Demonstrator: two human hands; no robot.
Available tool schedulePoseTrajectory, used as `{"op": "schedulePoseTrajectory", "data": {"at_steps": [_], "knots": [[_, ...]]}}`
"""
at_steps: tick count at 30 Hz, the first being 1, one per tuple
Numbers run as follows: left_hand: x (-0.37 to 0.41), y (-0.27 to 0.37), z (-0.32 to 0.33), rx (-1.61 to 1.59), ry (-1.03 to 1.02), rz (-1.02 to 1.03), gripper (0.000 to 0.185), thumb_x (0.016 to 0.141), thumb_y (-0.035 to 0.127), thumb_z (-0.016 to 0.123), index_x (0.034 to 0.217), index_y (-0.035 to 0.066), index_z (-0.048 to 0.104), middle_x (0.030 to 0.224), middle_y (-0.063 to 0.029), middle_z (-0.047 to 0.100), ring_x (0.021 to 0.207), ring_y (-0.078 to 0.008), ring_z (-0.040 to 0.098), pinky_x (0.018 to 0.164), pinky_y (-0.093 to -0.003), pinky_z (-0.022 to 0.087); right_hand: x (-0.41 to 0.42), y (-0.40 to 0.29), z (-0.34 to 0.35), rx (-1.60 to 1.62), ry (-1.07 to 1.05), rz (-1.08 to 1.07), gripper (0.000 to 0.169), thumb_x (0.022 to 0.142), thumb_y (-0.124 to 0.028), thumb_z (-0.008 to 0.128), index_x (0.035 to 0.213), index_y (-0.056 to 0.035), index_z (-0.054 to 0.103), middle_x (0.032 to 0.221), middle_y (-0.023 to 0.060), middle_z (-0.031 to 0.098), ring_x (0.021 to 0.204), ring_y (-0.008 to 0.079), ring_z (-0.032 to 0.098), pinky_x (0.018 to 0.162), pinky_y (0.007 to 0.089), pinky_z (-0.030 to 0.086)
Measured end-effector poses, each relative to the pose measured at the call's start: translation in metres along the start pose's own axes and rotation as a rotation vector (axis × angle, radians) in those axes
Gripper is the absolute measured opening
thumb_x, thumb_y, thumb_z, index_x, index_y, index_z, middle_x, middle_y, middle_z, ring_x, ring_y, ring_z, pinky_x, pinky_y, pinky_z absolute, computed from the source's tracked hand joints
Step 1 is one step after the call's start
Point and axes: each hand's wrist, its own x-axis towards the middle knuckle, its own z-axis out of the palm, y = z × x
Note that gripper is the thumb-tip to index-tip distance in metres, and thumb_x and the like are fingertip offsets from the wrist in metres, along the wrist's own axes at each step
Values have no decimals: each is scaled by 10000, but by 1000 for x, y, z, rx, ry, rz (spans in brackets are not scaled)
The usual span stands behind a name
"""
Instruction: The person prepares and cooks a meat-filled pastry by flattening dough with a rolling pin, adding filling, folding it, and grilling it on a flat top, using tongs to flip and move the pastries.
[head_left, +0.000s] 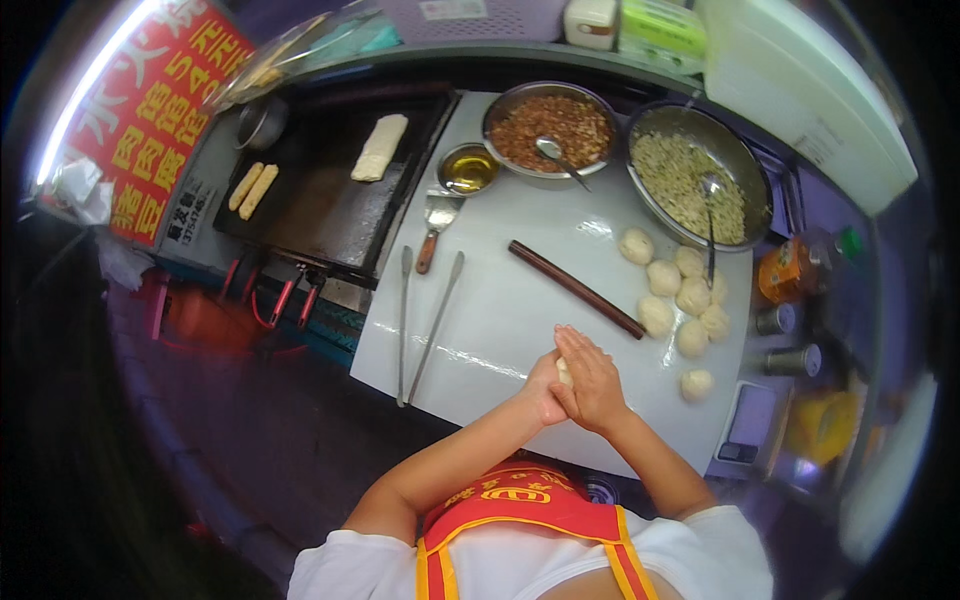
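Observation:
My left hand (541, 390) and my right hand (591, 381) are pressed palm to palm above the front of the white work board (480, 315). Between them sits a piece of dough (564, 372); only a small pale part of it shows. Just beyond my fingers lies a dark wooden rolling pin (576, 289), set at a slant. Several dough balls (656, 316) are grouped to the right of the pin, and one lone dough ball (697, 385) rests nearer to me.
Steel bowls of reddish filling (517, 124) and pale green filling (652, 161), each with a spoon, stand behind. Metal tongs (431, 330), a scraper (437, 225) and an oil bowl (469, 169) lie left. Flat dough (379, 148) and two strips (259, 191) rest on the griddle (315, 202).

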Motion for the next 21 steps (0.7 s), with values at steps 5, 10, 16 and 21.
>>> {"op": "schedulePoseTrajectory", "data": {"at_steps": [5, 10, 16, 21], "knots": [[-49, 81, -36, 4, 65, 219, 400, 1022, 361, 314, 1215, 63, 499, 1258, -134, 556, 1166, -312, 559, 985, -450, 477, 101, -6, 42, 259, -333, -17, 740, 916, -397, 567, 1443, 38, 281, 1492, 245, 308, 1400, 382, 275, 1153, 443, 233], [-109, 136, -75, 262, 131, 406, 485, 1026, 428, 293, 1240, 53, 512, 1402, -163, 444, 1196, -446, 515, 956, -525, 489, 301, 61, 107, -284, -150, 7, 731, 976, -497, 397, 1435, 61, 283, 1501, 264, 277, 1405, 376, 264, 1154, 420, 228], [-168, 174, -115, 193, -115, 238, 454, 1007, 396, 362, 1244, 39, 515, 1363, -218, 474, 1229, -458, 488, 976, -536, 472, 400, 140, 154, -499, -375, 306, 788, 973, -577, 295, 1380, 95, 362, 1477, 267, 319, 1385, 372, 296, 1147, 415, 237], [-191, 199, -116, 367, -45, 213, 338, 911, 187, 529, 1205, 22, 518, 1381, -277, 442, 1264, -467, 452, 1018, -562, 426, 351, 106, 136, -537, -123, 192, 696, 984, -533, 319, 1448, -15, 320, 1499, 246, 293, 1394, 390, 267, 1136, 520, 213]]}}
